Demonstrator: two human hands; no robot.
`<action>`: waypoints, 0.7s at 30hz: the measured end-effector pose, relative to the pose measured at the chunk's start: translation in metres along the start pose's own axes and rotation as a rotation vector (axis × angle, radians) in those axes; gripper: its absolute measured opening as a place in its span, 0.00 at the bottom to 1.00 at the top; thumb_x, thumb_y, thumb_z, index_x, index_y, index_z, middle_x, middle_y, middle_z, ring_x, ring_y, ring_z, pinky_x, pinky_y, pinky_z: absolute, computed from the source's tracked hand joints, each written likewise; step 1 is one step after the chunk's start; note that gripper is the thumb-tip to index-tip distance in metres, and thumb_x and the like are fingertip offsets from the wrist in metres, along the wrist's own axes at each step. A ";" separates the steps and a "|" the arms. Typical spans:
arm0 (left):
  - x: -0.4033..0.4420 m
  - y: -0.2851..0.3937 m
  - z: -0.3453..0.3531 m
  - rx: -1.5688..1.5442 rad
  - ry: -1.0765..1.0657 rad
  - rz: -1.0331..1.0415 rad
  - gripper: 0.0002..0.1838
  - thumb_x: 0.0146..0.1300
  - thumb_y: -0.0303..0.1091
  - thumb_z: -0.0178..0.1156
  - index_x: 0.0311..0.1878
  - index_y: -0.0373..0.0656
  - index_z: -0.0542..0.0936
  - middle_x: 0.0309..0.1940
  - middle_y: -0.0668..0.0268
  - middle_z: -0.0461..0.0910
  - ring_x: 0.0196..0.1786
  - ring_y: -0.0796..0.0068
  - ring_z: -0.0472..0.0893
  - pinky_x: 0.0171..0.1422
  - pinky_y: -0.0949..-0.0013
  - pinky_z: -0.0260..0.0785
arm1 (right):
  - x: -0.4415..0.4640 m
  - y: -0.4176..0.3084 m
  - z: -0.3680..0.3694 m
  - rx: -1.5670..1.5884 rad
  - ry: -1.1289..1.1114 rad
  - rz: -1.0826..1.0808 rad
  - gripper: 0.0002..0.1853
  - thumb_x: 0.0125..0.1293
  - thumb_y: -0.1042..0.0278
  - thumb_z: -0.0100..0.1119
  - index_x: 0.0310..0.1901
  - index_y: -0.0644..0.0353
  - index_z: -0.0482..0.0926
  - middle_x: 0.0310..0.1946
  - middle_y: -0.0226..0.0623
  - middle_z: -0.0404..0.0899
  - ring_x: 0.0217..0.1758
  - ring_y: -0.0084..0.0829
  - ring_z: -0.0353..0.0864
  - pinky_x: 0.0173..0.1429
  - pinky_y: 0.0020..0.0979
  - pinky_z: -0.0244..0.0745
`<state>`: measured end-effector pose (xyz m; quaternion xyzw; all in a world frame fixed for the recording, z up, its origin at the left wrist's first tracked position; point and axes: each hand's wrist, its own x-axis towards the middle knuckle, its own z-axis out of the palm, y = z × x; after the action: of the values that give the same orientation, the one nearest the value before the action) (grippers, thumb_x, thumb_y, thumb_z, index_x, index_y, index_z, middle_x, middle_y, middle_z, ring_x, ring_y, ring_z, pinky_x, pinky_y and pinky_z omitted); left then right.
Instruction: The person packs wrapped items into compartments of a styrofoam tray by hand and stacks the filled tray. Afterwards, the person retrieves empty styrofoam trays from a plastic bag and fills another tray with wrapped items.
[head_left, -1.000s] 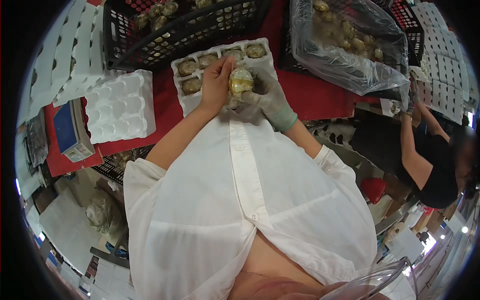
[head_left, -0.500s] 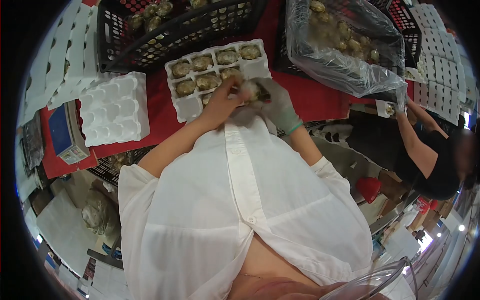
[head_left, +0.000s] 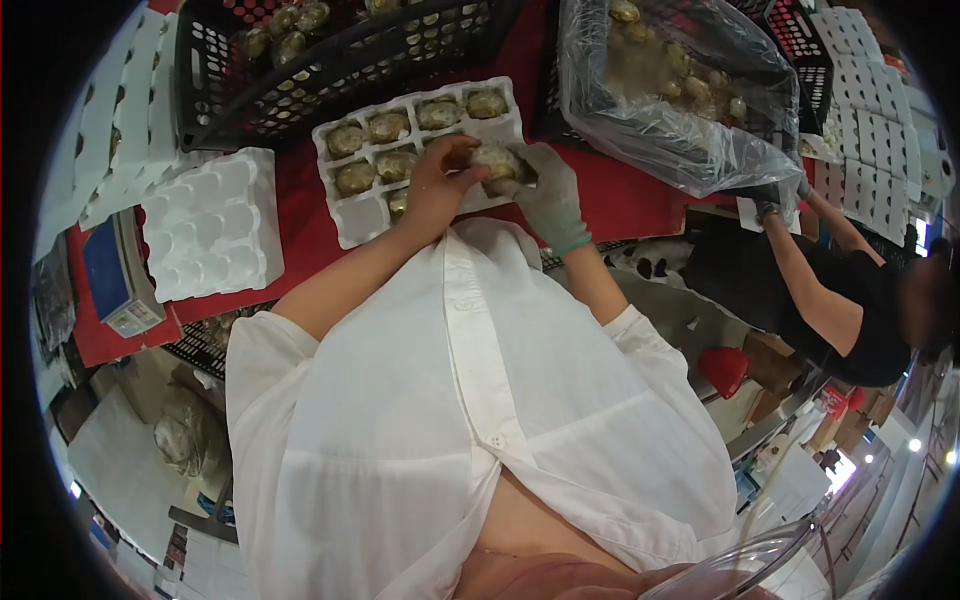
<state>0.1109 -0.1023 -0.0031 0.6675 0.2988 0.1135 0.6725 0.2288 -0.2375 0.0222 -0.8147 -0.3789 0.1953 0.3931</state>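
In front of my chest, a greenish-brown, egg-shaped thing in clear wrap (head_left: 494, 165) is held between both hands. My left hand (head_left: 438, 190), bare, has its thumb and fingers closed on its left side. A pale grey glove covers my right hand (head_left: 550, 195), whose fingers grip the right side. Just beneath is a white moulded tray (head_left: 362, 215) with similar wrapped egg-shaped things (head_left: 388, 126) in several of its cups. My hands and forearm hide the tray's near right part.
Stacked white trays (head_left: 213, 225) stand left, beside a blue box (head_left: 118, 270). Behind are a black crate (head_left: 330, 85) and a plastic-lined crate (head_left: 690, 160), both holding wrapped egg-shaped things. At right, a co-worker's arms (head_left: 815, 275) reach toward the lined crate.
The wrapped egg-shaped thing, blurred before, now shows clearly between my hands. My right glove has turned around it. The whole view has shifted slightly.
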 end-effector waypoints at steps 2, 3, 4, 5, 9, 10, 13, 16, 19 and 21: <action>0.007 -0.008 0.008 -0.024 0.045 0.039 0.19 0.57 0.25 0.68 0.53 0.40 0.79 0.45 0.65 0.80 0.44 0.73 0.81 0.51 0.70 0.73 | 0.009 -0.001 -0.005 -0.154 -0.013 -0.001 0.27 0.45 0.66 0.73 0.50 0.60 0.78 0.43 0.44 0.77 0.44 0.48 0.79 0.46 0.41 0.77; 0.011 -0.010 0.012 -0.047 0.089 0.079 0.18 0.56 0.25 0.68 0.51 0.40 0.81 0.42 0.64 0.81 0.42 0.72 0.82 0.49 0.69 0.74 | 0.012 0.002 -0.004 -0.156 -0.012 0.002 0.27 0.45 0.66 0.73 0.50 0.60 0.78 0.43 0.44 0.77 0.44 0.48 0.79 0.46 0.41 0.77; 0.015 -0.012 0.015 -0.050 0.085 0.078 0.18 0.56 0.25 0.68 0.51 0.40 0.81 0.42 0.64 0.81 0.42 0.72 0.82 0.49 0.69 0.74 | 0.016 0.007 0.000 -0.191 0.027 0.003 0.26 0.46 0.67 0.72 0.50 0.60 0.79 0.43 0.43 0.77 0.45 0.46 0.79 0.47 0.40 0.76; 0.018 -0.009 0.017 0.156 0.181 0.147 0.16 0.54 0.25 0.69 0.48 0.40 0.82 0.38 0.62 0.80 0.39 0.70 0.82 0.46 0.68 0.74 | 0.020 0.014 0.002 -0.225 0.065 0.003 0.24 0.47 0.68 0.71 0.50 0.60 0.80 0.43 0.41 0.77 0.45 0.43 0.79 0.48 0.38 0.76; 0.034 -0.027 0.014 0.485 0.249 0.285 0.12 0.51 0.29 0.70 0.40 0.40 0.85 0.32 0.58 0.79 0.34 0.61 0.80 0.40 0.63 0.73 | 0.044 0.026 0.005 -0.319 -0.048 -0.078 0.24 0.48 0.65 0.71 0.50 0.56 0.79 0.46 0.40 0.76 0.49 0.46 0.78 0.51 0.42 0.76; 0.038 -0.034 0.013 0.485 0.243 0.282 0.12 0.51 0.29 0.70 0.40 0.40 0.85 0.32 0.58 0.79 0.34 0.61 0.80 0.40 0.63 0.73 | 0.049 0.024 0.004 -0.418 -0.111 -0.064 0.24 0.48 0.65 0.70 0.50 0.55 0.79 0.46 0.40 0.75 0.50 0.45 0.78 0.52 0.42 0.76; 0.043 -0.037 0.013 0.572 0.223 0.297 0.09 0.50 0.32 0.71 0.34 0.38 0.85 0.33 0.55 0.79 0.36 0.54 0.80 0.41 0.58 0.72 | 0.056 0.028 0.004 -0.541 -0.185 -0.078 0.24 0.48 0.65 0.70 0.50 0.53 0.79 0.48 0.39 0.75 0.50 0.44 0.78 0.52 0.42 0.77; 0.039 -0.029 0.012 0.626 0.192 0.265 0.11 0.52 0.33 0.70 0.37 0.39 0.85 0.33 0.56 0.80 0.37 0.52 0.80 0.41 0.57 0.73 | 0.060 0.037 0.009 -0.576 -0.209 -0.119 0.20 0.50 0.66 0.68 0.48 0.51 0.80 0.48 0.39 0.74 0.50 0.44 0.78 0.52 0.41 0.77; 0.037 -0.028 0.011 0.650 0.189 0.314 0.14 0.53 0.33 0.69 0.42 0.40 0.83 0.36 0.57 0.80 0.38 0.53 0.81 0.42 0.56 0.73 | 0.058 0.037 0.006 -0.572 -0.248 -0.103 0.16 0.53 0.68 0.64 0.46 0.51 0.80 0.48 0.39 0.75 0.49 0.44 0.78 0.51 0.41 0.77; 0.039 -0.023 0.008 0.612 0.092 0.201 0.16 0.54 0.34 0.68 0.47 0.42 0.80 0.40 0.58 0.79 0.39 0.52 0.81 0.43 0.55 0.73 | 0.059 0.037 0.003 -0.561 -0.283 -0.092 0.15 0.54 0.69 0.62 0.46 0.51 0.80 0.47 0.39 0.75 0.49 0.44 0.78 0.50 0.41 0.78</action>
<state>0.1410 -0.0896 -0.0351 0.8591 0.2817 0.1143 0.4116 0.2817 -0.2053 -0.0107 -0.8382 -0.5053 0.1764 0.1048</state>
